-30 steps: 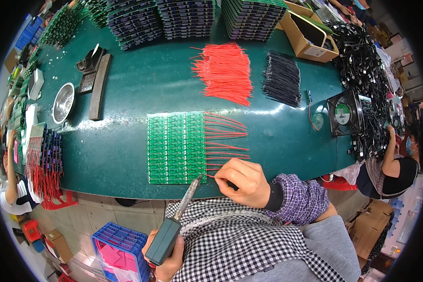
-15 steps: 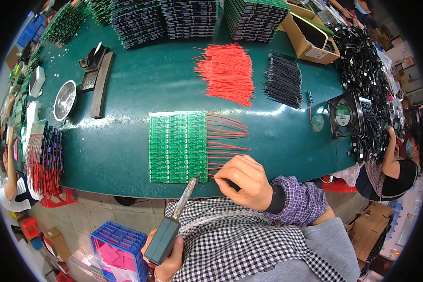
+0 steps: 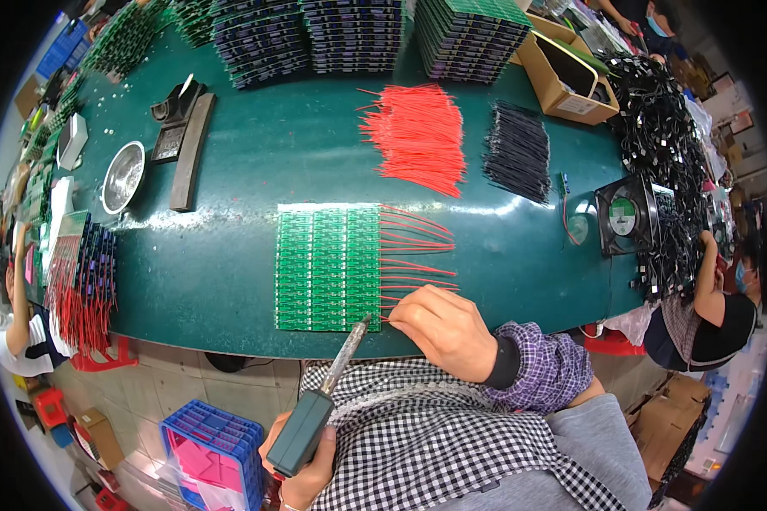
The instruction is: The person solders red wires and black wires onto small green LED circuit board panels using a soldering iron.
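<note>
A panel of green circuit boards (image 3: 328, 264) lies flat on the table, with several red wires (image 3: 418, 241) sticking out from its right edge. My left hand (image 3: 311, 473) is wrapped round the dark grey handle of a soldering iron (image 3: 341, 362). The iron's tip rests at or just above the panel's lower right corner; contact is too small to make out. My right hand (image 3: 445, 330), fingers pinched, holds a red wire by that same corner. Most of this wire is hidden under my fingers.
Beyond the panel lie a pile of red wires (image 3: 418, 140) and a bundle of black wires (image 3: 517, 153). A metal bowl (image 3: 123, 177) and a dark stand (image 3: 179, 128) are on the left. A fan (image 3: 624, 213) stands right; board stacks (image 3: 354, 38) line the back.
The iron's tip has shifted slightly right and now sits closer to the panel's right edge. My right fingers have closed in a tighter pinch near the corner. The whole view has shifted slightly.
</note>
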`<state>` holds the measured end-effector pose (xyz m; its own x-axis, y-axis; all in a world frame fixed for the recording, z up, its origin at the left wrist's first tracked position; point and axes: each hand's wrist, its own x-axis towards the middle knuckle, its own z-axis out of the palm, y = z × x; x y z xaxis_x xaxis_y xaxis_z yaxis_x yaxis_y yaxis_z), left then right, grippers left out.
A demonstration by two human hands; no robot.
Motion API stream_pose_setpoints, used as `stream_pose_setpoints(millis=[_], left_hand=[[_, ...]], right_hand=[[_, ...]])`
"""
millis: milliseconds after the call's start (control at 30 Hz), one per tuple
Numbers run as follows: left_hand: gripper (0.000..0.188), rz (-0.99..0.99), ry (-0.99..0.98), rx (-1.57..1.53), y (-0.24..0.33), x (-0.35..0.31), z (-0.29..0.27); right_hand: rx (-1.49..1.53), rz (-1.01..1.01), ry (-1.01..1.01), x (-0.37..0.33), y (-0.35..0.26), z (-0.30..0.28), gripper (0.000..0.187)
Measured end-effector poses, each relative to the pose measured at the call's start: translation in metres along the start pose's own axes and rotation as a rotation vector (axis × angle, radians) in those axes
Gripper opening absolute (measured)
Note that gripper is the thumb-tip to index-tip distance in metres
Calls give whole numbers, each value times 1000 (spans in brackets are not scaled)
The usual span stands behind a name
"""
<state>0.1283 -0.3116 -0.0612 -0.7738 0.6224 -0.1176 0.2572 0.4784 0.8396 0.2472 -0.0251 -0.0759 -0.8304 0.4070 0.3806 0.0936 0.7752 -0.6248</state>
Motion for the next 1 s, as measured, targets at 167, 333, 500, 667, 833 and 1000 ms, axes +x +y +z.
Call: stream_pose_setpoints(millis=[167, 333, 500, 667, 833, 1000], left_hand=[[29, 73, -69, -4, 13, 12, 2], [29, 84, -64, 13, 20, 17, 3], [28, 84, -88, 46, 20, 18, 4], [26, 108, -64, 13, 21, 20, 5], [25, 100, -68, 29, 21, 20, 6], [26, 140, -75, 32, 15, 19, 6]], right_hand=[[64, 20, 13, 1, 1, 3, 19], [59, 56, 36, 1, 6, 9, 15], [86, 130, 14, 2, 3, 10, 15], [138, 174, 12, 4, 2, 12, 15], [163, 197, 31, 4, 3, 14, 15], [139, 198, -9, 3, 4, 11, 14]])
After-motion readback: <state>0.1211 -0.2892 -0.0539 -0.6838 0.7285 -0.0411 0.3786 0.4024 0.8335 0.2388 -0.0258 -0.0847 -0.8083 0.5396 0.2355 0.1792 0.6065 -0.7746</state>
